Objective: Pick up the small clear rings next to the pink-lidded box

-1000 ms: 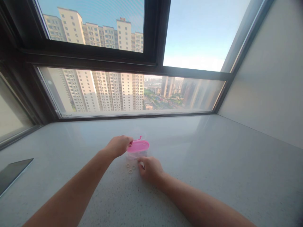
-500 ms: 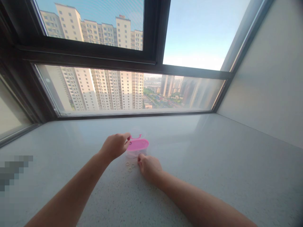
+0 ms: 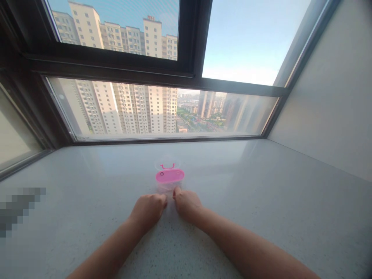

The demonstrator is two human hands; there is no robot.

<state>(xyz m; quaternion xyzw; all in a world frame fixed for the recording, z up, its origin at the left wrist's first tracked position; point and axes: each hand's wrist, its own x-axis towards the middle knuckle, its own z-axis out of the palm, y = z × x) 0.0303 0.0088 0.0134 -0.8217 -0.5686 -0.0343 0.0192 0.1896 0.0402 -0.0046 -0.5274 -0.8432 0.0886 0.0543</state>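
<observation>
A small oval container (image 3: 165, 186) with clear sides and a pink top (image 3: 171, 176) stands on the pale sill. One dark ring (image 3: 162, 174) lies on the left part of that top. Just in front of the container, my left hand (image 3: 148, 210) is closed low over the sill, fingertips pinched. Whatever it may hold is hidden, and it covers the spot where small pale rings lay. My right hand (image 3: 187, 204) is also closed, its thumb and fingers together by the container's front right; what they grip cannot be made out.
Behind the pink top is a clear flap with a pink handle (image 3: 167, 166). The speckled sill (image 3: 247, 201) spreads to both sides, up to the dark window frame (image 3: 162, 141) and the white wall (image 3: 325, 97) at right. A blurred-out patch (image 3: 17, 211) is at far left.
My left hand has left the dark ring on the pink top and come down toward me, over the pale rings. My right hand has stayed nearly in place.
</observation>
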